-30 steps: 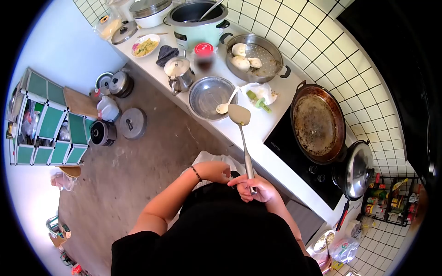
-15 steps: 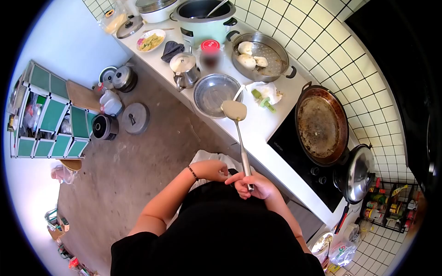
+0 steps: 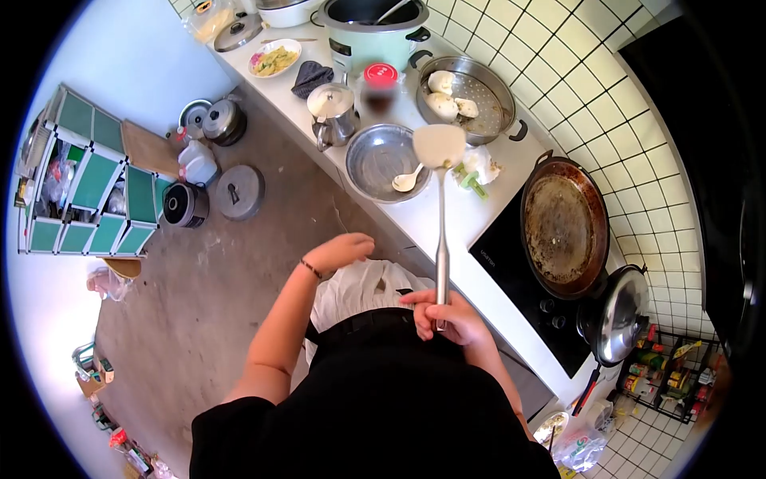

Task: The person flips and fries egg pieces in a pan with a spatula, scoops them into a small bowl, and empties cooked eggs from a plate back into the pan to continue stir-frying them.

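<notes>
My right hand (image 3: 456, 319) is wrapped round the metal handle of a spatula (image 3: 442, 231), its wide flat head pointing away from me over the counter. With nothing in it, my left hand (image 3: 341, 254) hangs in front of my light trousers, fingers stretched out. Beyond the hands, a metal basin (image 3: 369, 172) stands at the counter edge, holding a pale spoon (image 3: 405, 180). A steel pitcher (image 3: 338, 124) is beside the basin. Behind the spatula head lies a green-handled peeler-like tool (image 3: 472, 185) on white scraps.
To the right, a rusty pan (image 3: 563, 227) sits on the black cooktop (image 3: 511, 247), near a lidded pot (image 3: 622, 315). A steamer tray (image 3: 492, 88) holds white pieces. Farther back are a green cooker (image 3: 375, 44) and a plate of food (image 3: 274, 59). Green cabinets (image 3: 96, 191) stand left.
My left hand has moved away from the right, to the left and forward. The spatula has tipped more upright and its head has moved right. The spoon now shows inside the basin.
</notes>
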### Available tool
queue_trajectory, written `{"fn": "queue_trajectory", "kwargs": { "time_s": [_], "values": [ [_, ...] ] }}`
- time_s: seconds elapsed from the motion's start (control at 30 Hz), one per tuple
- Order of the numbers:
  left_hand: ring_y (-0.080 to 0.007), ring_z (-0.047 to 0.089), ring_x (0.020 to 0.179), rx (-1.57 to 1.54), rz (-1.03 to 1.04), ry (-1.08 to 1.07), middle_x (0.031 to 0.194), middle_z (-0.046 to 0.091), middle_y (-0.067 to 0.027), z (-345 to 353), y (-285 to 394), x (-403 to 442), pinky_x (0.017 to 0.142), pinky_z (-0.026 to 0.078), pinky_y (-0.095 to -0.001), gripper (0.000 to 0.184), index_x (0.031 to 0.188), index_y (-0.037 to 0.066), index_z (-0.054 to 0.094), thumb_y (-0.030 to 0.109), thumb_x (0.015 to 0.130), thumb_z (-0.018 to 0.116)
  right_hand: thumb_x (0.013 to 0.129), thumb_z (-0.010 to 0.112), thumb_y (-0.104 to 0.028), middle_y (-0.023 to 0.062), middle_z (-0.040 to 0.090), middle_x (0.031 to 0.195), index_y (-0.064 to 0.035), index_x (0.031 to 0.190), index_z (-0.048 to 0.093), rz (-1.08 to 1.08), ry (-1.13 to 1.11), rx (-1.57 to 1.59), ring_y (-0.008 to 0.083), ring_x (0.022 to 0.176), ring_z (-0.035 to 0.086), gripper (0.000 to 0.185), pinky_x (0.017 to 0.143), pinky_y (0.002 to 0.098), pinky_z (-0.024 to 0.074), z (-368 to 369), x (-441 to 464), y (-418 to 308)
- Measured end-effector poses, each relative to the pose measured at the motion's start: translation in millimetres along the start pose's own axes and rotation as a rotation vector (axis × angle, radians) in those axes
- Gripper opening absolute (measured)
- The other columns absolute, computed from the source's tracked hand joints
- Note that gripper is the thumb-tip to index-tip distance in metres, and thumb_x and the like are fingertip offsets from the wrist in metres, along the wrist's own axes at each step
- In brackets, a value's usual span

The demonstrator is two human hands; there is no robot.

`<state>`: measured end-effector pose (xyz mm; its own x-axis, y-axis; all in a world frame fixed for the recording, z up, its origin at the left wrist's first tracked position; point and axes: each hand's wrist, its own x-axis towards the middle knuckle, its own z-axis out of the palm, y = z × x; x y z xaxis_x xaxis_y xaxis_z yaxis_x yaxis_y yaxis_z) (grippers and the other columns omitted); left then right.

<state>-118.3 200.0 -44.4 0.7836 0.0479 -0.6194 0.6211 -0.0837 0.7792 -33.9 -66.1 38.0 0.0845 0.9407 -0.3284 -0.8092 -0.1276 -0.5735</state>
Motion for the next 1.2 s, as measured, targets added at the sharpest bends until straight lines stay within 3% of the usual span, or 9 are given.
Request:
{"fn": "queue_trajectory", "kwargs": {
  "time_s": [0.17, 0.37, 0.47, 0.67, 0.8, 0.83, 1.0, 1.07, 1.2],
  "values": [
    [-0.0203, 0.058, 0.104, -0.4, -0.097, 0.046, 0.118, 0.06, -0.0081, -27, -8, 33, 0.09, 0.047, -0.0355, 0.048, 0.129, 0.005, 0.05, 0.035, 0.093, 0.052, 0.093, 0.047, -0.009, -0.0004, 0.036, 0.06, 0.0072, 0.121, 0.046, -0.165, 0.192, 0.045, 0.0096, 0.049, 0.037, 0.032, 0.05, 0.0263, 0.0345, -1, -9, 0],
    [-0.027, 0.036, 0.128, -0.889, -0.134, 0.287, 0.143, 0.036, -0.014, -24, -29, 106, 0.101, 0.038, -0.0502, 0.053, 0.129, 0.011, 0.047, 0.037, 0.085, 0.061, 0.096, 0.039, -0.005, -0.0012, 0.033, 0.054, 0.008, 0.118, 0.046, -0.355, 0.393, 0.018, 0.0086, 0.042, 0.033, 0.026, 0.044, 0.026, 0.0298, 0, -36, -21],
    [-0.0296, 0.031, 0.132, -0.988, -0.171, 0.312, 0.144, 0.031, -0.0158, -24, -30, 142, 0.104, 0.032, -0.0524, 0.068, 0.135, 0.009, 0.039, 0.036, 0.079, 0.066, 0.095, 0.039, -0.005, -0.0007, 0.035, 0.053, 0.0086, 0.115, 0.046, -0.375, 0.408, -0.002, 0.0087, 0.041, 0.033, 0.025, 0.043, 0.0259, 0.0299, -5, -43, -25],
    [-0.0278, 0.031, 0.132, -0.987, -0.103, 0.318, 0.134, 0.04, -0.0108, -18, -10, 160, 0.103, 0.032, -0.0515, 0.055, 0.122, 0.008, 0.048, 0.035, 0.077, 0.065, 0.09, 0.037, 0.001, -0.0006, 0.035, 0.05, 0.01, 0.117, 0.046, -0.289, 0.513, -0.114, 0.0086, 0.039, 0.033, 0.03, 0.043, 0.0251, 0.0289, -9, -47, -39],
    [-0.0277, 0.049, 0.116, -0.915, -0.152, 0.191, 0.116, 0.05, -0.0078, -39, -46, 169, 0.097, 0.041, -0.0444, 0.035, 0.102, 0.008, 0.054, 0.034, 0.079, 0.06, 0.09, 0.039, -0.001, -0.0011, 0.034, 0.05, 0.0113, 0.125, 0.043, -0.345, 0.582, -0.159, 0.0083, 0.039, 0.033, 0.038, 0.043, 0.0248, 0.0292, -1, -22, -52],
    [-0.022, 0.059, 0.095, -0.899, -0.209, 0.232, 0.109, 0.058, -0.0095, -49, -32, 148, 0.087, 0.048, -0.0349, 0.028, 0.099, 0.005, 0.055, 0.028, 0.082, 0.056, 0.09, 0.039, -0.002, -0.0013, 0.034, 0.049, 0.0113, 0.125, 0.043, -0.382, 0.595, -0.159, 0.0082, 0.039, 0.033, 0.037, 0.043, 0.0248, 0.0293, 5, -13, -57],
    [-0.0127, 0.061, 0.076, -0.927, -0.245, 0.497, 0.087, 0.065, -0.0044, -169, -94, 145, 0.071, 0.05, -0.0271, 0.021, 0.092, 0.006, 0.062, 0.024, 0.085, 0.053, 0.092, 0.05, -0.007, -0.0014, 0.041, 0.064, 0.0079, 0.129, 0.043, -0.734, 0.651, -0.448, 0.0062, 0.051, 0.04, 0.041, 0.045, 0.0222, 0.0323, 14, 69, -86],
    [-0.0103, 0.059, 0.071, -0.874, -0.163, 0.655, 0.083, 0.065, -0.0024, -240, -96, 154, 0.067, 0.048, -0.0257, 0.022, 0.092, 0.007, 0.063, 0.026, 0.086, 0.053, 0.091, 0.055, -0.009, -0.001, 0.042, 0.071, 0.0074, 0.131, 0.041, -0.607, 0.881, -0.426, 0.0053, 0.058, 0.04, 0.045, 0.048, 0.0217, 0.0329, 9, 103, -107],
    [-0.0104, 0.058, 0.07, -0.792, -0.071, 0.803, 0.085, 0.065, -0.0023, -369, -75, 180, 0.065, 0.047, -0.0267, 0.026, 0.096, 0.008, 0.062, 0.031, 0.087, 0.053, 0.099, 0.047, -0.017, -0.0053, 0.026, 0.063, -0.0007, 0.112, 0.048, -0.819, 0.998, -0.087, 0.0022, 0.047, 0.022, 0.021, 0.041, 0.019, 0.019, 12, 173, -142]
  ]
}}
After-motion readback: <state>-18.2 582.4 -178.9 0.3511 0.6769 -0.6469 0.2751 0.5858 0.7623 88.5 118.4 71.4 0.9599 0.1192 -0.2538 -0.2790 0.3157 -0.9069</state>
